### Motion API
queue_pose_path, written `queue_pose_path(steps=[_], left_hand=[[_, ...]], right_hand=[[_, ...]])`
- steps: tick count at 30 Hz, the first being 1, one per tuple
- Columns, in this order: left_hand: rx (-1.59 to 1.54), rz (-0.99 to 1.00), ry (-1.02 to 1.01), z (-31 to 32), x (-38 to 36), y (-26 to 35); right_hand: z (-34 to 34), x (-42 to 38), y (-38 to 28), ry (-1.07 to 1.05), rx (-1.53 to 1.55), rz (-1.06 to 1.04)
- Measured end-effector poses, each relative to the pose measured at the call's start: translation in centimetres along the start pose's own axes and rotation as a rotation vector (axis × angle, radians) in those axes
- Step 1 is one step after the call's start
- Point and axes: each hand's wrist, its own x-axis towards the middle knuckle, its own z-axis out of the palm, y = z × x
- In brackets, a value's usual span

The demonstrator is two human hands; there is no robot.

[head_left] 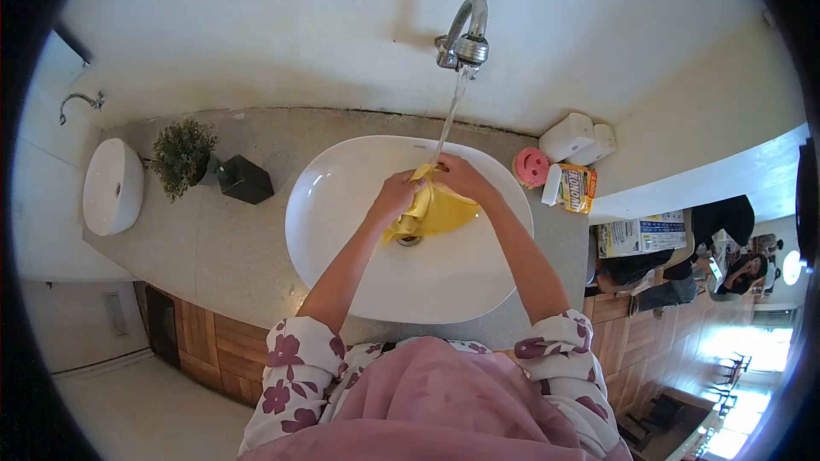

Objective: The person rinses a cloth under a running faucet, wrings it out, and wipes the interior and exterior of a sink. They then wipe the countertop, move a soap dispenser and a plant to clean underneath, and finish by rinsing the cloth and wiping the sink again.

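Note:
A yellow cloth (pixel 444 212) hangs from both my hands inside the white oval sink (pixel 329 243). My left hand (pixel 396 194) grips its left side, fingers closed on the fabric. On the upper right edge, my right hand (pixel 462 177) is closed on the same cloth. Water (pixel 449 115) runs from the chrome faucet (pixel 469 43) on the wall and lands at my right hand and the top of the cloth. The cloth's lower folds reach down near the drain (pixel 408 241), which they partly cover.
Right of the sink stand a pink round item (pixel 531 167), white containers (pixel 567 137) and a yellow-orange labelled pack (pixel 575 188). A dark square pot (pixel 245 179), a plant (pixel 183 156) and a second basin (pixel 114 188) are on the left. People (pixel 743 273) sit far right.

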Motion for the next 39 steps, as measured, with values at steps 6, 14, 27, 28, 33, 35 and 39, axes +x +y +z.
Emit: queue_pose_path(steps=[6,14,27,28,33,35,39], left_hand=[[-0.462,0.063,-0.086,1.0,-1.0,-0.2],[-0.640,0.039,-0.145,-0.6,-2.2,1.4],[-0.541,0.123,-0.018,-5.8,-5.5,3.7],[-0.542,0.122,-0.014,-5.8,-5.6,3.8],[-0.494,0.095,-0.051,-5.6,-5.2,3.1],[-0.442,0.086,-0.054,-5.2,-4.8,3.0],[-0.170,0.106,-0.095,-3.9,-3.7,4.6]], right_hand=[[-0.3,-0.8,0.6,0.011,-0.007,0.022],[-0.8,-2.1,2.3,-0.122,0.195,0.051],[-1.5,-0.8,-1.7,-0.082,0.117,-0.085],[-1.6,-1.0,-2.3,-0.065,0.139,-0.089],[-3.0,-2.8,-3.0,-0.052,-0.045,-0.038],[-3.5,-4.1,-3.0,-0.034,-0.062,-0.030],[-5.1,-6.6,-2.3,0.033,-0.069,-0.055]])
